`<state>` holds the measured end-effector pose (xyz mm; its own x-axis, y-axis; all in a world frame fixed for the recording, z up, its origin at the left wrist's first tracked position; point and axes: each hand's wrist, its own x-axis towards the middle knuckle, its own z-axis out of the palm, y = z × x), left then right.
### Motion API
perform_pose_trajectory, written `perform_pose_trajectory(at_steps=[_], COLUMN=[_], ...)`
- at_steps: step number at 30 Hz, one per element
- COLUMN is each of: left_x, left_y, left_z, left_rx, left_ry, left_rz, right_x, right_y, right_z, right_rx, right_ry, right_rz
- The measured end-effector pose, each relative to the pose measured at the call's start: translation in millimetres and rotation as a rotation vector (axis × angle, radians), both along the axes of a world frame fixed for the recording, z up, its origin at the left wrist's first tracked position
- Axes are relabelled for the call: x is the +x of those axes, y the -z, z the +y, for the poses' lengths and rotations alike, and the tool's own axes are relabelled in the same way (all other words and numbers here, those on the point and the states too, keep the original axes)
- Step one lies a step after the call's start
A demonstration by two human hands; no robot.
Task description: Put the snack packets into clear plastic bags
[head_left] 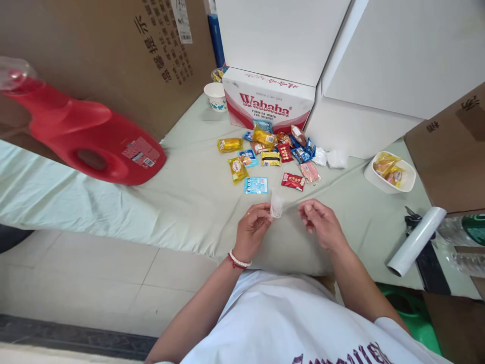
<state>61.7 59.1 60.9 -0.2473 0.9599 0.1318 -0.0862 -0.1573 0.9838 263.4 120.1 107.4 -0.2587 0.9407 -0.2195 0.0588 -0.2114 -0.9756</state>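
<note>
My left hand [254, 227] pinches a small translucent plastic bag [276, 206] between thumb and fingers, just above the table cloth. To its right, my right hand [320, 222] has its fingers curled and the thumb pressed to the index finger; whether anything thin is between them I cannot make out. Beyond both hands lie several wrapped snacks. Closest are a light blue packet [256, 185] and a red packet [293, 181]. A pink packet [310, 172], a yellow packet [238, 170] and a pile of others sit farther back.
A Wahaha water carton [271, 98] stands behind the snacks, with a paper cup [215, 97] at its left. Crumpled clear plastic [337, 158] lies right of the pile. A white bowl [407, 181] holds yellow packets. A white roll [417, 241] is at right, a red jug [94, 136] at left.
</note>
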Motion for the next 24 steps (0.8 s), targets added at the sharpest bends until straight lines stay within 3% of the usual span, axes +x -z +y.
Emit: perform_pose_trajectory(at_steps=[4, 7, 9, 12, 19, 24], left_x=[6.9, 9.3, 10.6, 12.2, 10.8, 13.7], left_y=[1.4, 0.6, -1.1, -1.9, 10.5, 10.5], left_z=[-3.5, -5.3, -2.6, 6.7, 16.9, 13.1], left_rx=[-0.001, -0.085, -0.178, -0.26, -0.287, -0.27], left_ry=[0.085, 0.141, 0.101, 0.025, -0.126, -0.068], left_rz=[0.136, -0.053, -0.21, -0.199, -0.296, -0.206], right_x=[-29.0, -36.2, -35.0, -28.9, -6.9, -18.4], right_y=[2.5, 10.9, 13.0, 14.2, 29.6, 28.0], right_z=[6.7, 9.3, 9.0, 7.6, 10.0, 1.9], right_rx=[-0.048, 0.095, 0.242, 0.345, 0.051, 0.03], right_ry=[-0.116, -0.141, -0.192, -0.268, 0.061, -0.06], right_rz=[0.073, 0.027, -0.063, -0.143, -0.007, -0.005])
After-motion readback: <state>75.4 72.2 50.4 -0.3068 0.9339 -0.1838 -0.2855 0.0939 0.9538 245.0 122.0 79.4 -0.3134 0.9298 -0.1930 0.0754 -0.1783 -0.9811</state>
